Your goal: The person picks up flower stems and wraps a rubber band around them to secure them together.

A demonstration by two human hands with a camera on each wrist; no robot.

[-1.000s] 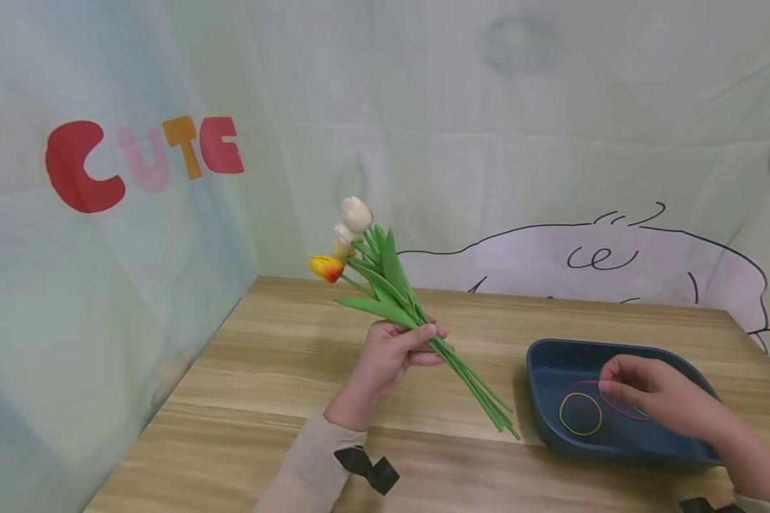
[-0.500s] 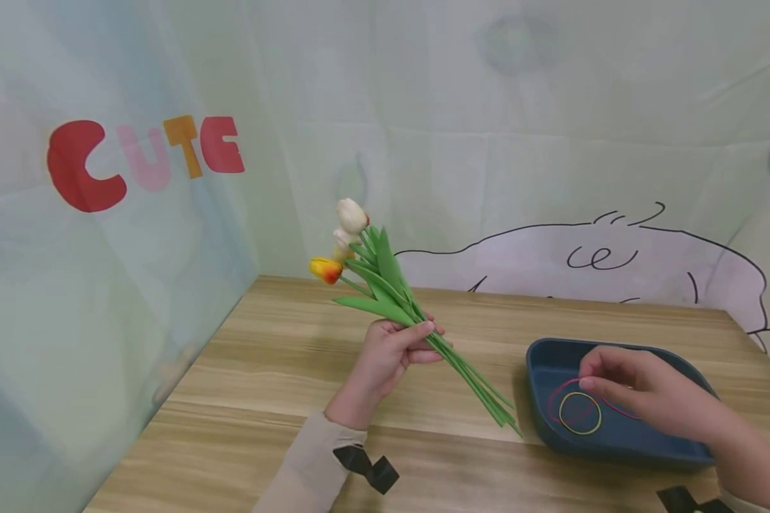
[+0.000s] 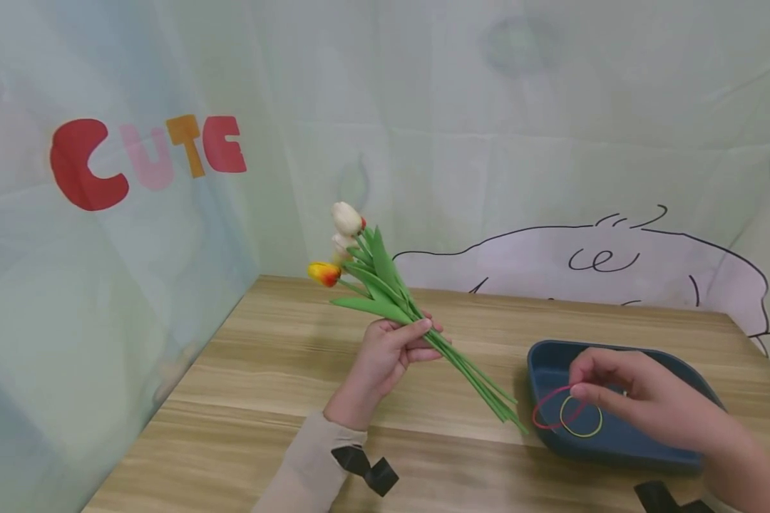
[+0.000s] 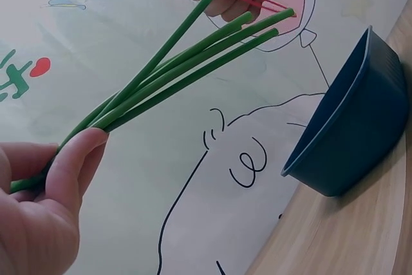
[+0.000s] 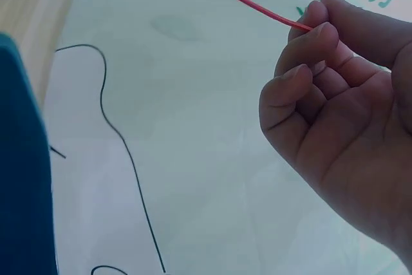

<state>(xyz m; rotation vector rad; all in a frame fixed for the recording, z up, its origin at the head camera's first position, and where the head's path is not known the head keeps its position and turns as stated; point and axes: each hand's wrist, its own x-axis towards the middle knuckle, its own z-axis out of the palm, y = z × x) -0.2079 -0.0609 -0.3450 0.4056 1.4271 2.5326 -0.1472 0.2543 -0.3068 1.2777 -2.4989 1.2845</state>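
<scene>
My left hand (image 3: 385,353) grips a small bunch of artificial tulips (image 3: 385,274) by the stems. Their white and yellow-orange heads point up and left, while the stem ends slant down toward the tray. In the left wrist view, several green stems (image 4: 193,67) stick out past the thumb. Between thumb and fingertips, my right hand (image 3: 648,402) pinches a red rubber band (image 5: 257,6), which hangs as a loop over the tray's left side. The band overlaps a yellow rubber band (image 3: 601,422) in the head view. Head and right wrist views show the loop near the stems and flower heads.
A dark blue tray (image 3: 555,349) stands on the right of the wooden table (image 3: 263,399), under my right hand. Behind and to the left hangs a pale printed curtain (image 3: 462,142) with the letters CUTE and a cartoon outline.
My right hand has moved left across the tray, drawing the red rubber band with it toward the tray's left edge. The flower heads have tipped slightly left and down; my left hand has barely moved.
</scene>
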